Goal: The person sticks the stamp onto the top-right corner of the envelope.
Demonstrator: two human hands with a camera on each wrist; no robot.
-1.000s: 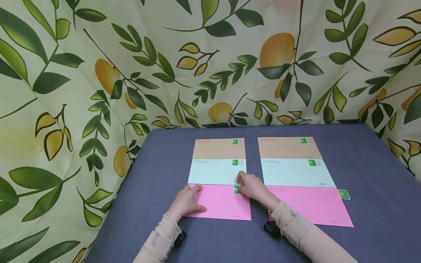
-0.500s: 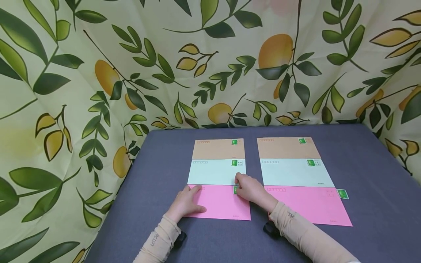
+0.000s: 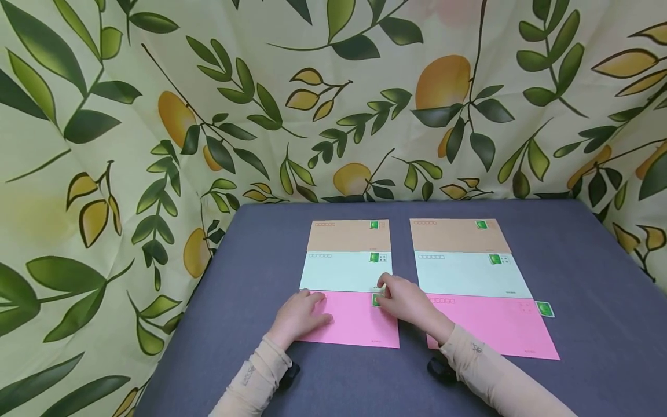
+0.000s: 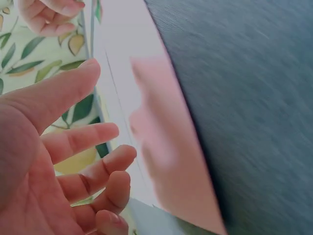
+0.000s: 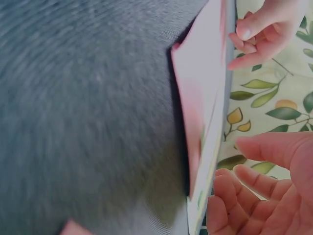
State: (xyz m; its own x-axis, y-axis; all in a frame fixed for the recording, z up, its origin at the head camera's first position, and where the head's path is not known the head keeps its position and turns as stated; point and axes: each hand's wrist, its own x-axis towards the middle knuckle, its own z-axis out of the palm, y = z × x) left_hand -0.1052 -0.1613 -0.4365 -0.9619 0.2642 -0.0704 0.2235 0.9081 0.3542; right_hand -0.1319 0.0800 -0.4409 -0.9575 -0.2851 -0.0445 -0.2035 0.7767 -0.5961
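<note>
Over the left edge of the left pink envelope (image 3: pixel 354 327) is my left hand (image 3: pixel 294 318). The left wrist view shows its fingers relaxed and raised from the paper, holding nothing. Beside the green stamp (image 3: pixel 376 300) in that envelope's upper right corner is my right hand (image 3: pixel 409 301). Its thumb stands apart from loosely bent fingers in the right wrist view, and nothing lies between them. My hand partly overlaps the stamp in the head view. Above the pink envelope lie a light blue envelope (image 3: pixel 339 272) and a brown envelope (image 3: pixel 349 238), each with a green stamp.
A second column stands at right: brown envelope (image 3: pixel 453 236), light blue envelope (image 3: pixel 464 275) and pink envelope (image 3: pixel 490 327). Another green stamp (image 3: pixel 545 309) lies at that pink envelope's right edge. The blue-grey tablecloth (image 3: pixel 250 249) meets a leaf-patterned curtain (image 3: pixel 312 145) behind.
The left hand has shifted slightly up from its place on the pink envelope. My right hand has moved slightly right beside the stamp, and the head view has tilted a little.
</note>
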